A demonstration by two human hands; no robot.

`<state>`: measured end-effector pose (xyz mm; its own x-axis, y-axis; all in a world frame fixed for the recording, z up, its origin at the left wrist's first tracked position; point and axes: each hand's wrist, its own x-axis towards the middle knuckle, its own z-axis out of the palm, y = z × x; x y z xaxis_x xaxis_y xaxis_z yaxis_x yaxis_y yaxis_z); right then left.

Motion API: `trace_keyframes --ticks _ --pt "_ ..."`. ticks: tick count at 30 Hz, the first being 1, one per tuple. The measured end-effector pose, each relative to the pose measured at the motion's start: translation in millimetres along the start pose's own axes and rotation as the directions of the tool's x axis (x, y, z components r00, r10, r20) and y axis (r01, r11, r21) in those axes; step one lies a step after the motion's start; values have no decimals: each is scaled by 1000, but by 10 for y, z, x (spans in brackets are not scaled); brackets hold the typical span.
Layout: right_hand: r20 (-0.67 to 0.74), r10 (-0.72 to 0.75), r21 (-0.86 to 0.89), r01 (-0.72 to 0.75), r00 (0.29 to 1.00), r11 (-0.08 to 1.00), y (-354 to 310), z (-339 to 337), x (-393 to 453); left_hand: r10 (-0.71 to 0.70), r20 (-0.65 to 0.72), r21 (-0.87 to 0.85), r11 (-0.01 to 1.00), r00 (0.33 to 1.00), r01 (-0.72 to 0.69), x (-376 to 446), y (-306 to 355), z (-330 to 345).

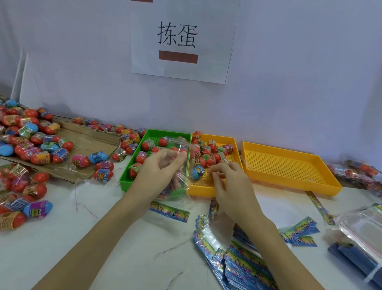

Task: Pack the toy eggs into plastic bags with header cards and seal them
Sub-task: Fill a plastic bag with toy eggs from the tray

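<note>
My left hand (160, 170) holds a clear plastic bag (180, 167) upright over the green tray (125, 176); the bag's mouth is up and something colourful shows in its bottom. My right hand (228, 182) hovers over the middle yellow tray (201, 188), fingers curled around a small red toy egg that is mostly hidden. A blue egg (196, 172) lies in that tray just left of my right hand. Both trays hold several red eggs with printed wrappers. A header card (170, 212) lies flat on the table below the bag.
An empty yellow tray (289, 169) stands to the right. Loose eggs (25, 130) cover flattened cardboard and the table at left. Stacks of header cards (244, 260) lie at front right, clear bags (367, 227) at far right, packed bags (365, 174) behind them.
</note>
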<state>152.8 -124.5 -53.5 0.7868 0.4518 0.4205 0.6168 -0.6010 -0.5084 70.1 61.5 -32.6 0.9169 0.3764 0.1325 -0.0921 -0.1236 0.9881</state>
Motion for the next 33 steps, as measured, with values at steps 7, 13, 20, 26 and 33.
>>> trace_keyframes --ticks 7,13,20,26,33 --pt "-131 104 171 -81 986 982 -30 -44 43 -34 154 -38 998 987 41 -21 35 -11" --pt "-95 221 394 -167 971 904 -32 -164 47 9 155 13 1000 988 -11 -47 21 -7" --pt "-208 184 325 -109 961 940 -51 -225 33 53 163 68 996 985 -65 -54 15 14" --pt "-396 -109 -95 78 912 992 -70 -321 16 72 172 76 993 982 -86 -64 3 45" --pt "-392 -63 433 244 918 868 -190 -370 -36 126 144 113 983 982 -143 -68 -24 94"
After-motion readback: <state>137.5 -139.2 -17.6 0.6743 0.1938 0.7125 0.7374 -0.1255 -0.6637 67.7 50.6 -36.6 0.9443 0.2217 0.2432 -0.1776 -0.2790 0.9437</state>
